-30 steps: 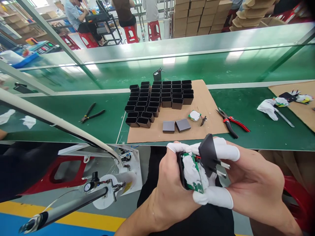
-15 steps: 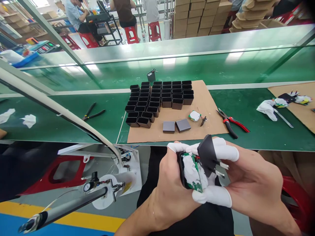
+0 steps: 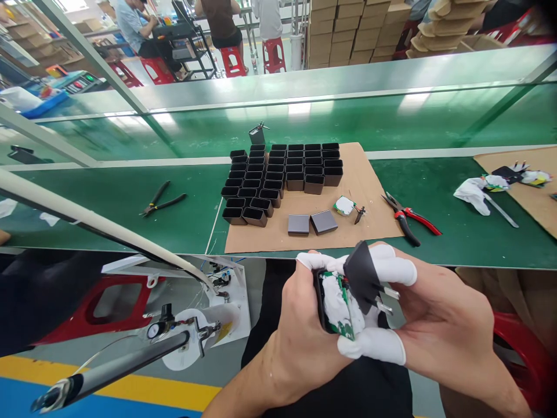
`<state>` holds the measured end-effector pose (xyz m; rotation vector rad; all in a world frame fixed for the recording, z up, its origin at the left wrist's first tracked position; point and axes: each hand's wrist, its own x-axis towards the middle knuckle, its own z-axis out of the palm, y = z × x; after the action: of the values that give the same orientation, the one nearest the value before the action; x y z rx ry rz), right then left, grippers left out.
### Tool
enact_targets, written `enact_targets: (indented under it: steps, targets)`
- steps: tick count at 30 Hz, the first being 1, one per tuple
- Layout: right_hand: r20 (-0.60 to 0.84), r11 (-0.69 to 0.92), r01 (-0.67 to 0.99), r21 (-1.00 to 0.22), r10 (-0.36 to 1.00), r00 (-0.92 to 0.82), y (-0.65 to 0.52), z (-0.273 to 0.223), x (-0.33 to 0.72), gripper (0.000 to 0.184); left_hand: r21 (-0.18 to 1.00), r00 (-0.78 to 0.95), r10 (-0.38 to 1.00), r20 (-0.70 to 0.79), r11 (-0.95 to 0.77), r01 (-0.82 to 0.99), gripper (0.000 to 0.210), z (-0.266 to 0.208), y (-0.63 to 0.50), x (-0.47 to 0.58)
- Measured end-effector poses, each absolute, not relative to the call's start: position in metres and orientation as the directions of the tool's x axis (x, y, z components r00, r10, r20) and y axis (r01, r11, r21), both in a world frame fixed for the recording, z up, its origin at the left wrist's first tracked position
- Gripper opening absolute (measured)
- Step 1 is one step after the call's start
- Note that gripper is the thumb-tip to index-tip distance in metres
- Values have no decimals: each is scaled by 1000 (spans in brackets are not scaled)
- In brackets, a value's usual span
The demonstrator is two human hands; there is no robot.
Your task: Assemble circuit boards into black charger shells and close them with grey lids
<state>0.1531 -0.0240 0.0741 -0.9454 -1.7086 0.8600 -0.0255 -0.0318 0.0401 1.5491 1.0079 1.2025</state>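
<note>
My left hand (image 3: 300,325) is wrapped round a black charger case (image 3: 321,299), most of it hidden by the fingers. A circuit board (image 3: 337,302) coated in white paste sits partly inside the case's mouth. My right hand (image 3: 448,310) pinches the board's edge with its white-covered thumb; its covered fingers rest against the black plug cover (image 3: 361,276), whose metal prongs (image 3: 387,299) point right. Both hands meet just in front of the table edge, above the lap.
Rows of open dark cases (image 3: 261,180) stand on cardboard (image 3: 278,239). Two grey cases (image 3: 299,224), a coated board (image 3: 344,205) and red-handled pliers (image 3: 409,217) lie nearby. Dark pliers (image 3: 159,200) are left, below a conveyor belt (image 3: 195,133). A pale hose (image 3: 130,212) crosses the left side.
My right hand has shifted slightly left, and the board with its plug cover has moved a little toward the case. The charger on the belt has travelled left. The hose has swung lower.
</note>
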Motion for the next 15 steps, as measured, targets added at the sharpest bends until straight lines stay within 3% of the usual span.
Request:
enact_targets:
  steps: [15]
  targets:
    - [389,447,196,-873,880,-273,-26,69,159,63,965,189,956,225,-246,95,54,38,-33,-26]
